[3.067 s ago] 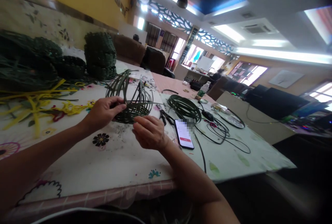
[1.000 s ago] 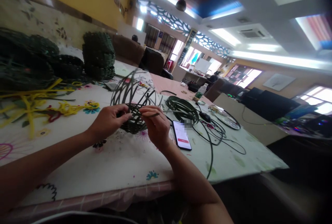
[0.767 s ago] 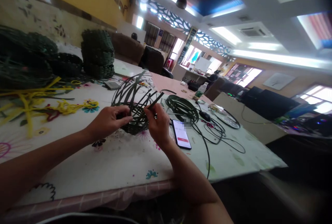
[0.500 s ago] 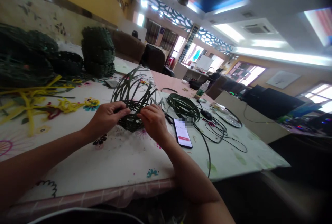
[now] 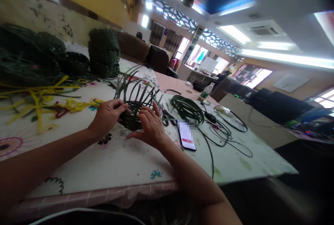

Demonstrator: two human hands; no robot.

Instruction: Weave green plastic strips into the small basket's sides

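Note:
A small dark green basket (image 5: 132,118), woven at the bottom with loose strips fanning upward, stands on the table in front of me. My left hand (image 5: 109,116) pinches its left side between thumb and fingers. On the right side, my right hand (image 5: 150,124) has its fingers raised and spread, thumb stretched out low along the front of the weave. Its fingertips are close to or touching the basket; which one I cannot tell. Upright strips (image 5: 139,91) rise above both hands. Behind my right hand lie black-handled scissors (image 5: 167,118), partly hidden.
A coil of green strip (image 5: 186,108) and a phone (image 5: 187,136) lie to the right, near a mouse (image 5: 210,117) and a bottle (image 5: 207,91). Finished-looking dark baskets (image 5: 104,51) are stacked at the left behind yellow strips (image 5: 39,108). The table's front edge (image 5: 104,193) is close.
My right hand has gone from a pinch at the basket's right side to spread fingers, thumb now lower. The left hand keeps its pinch. The view has shifted slightly.

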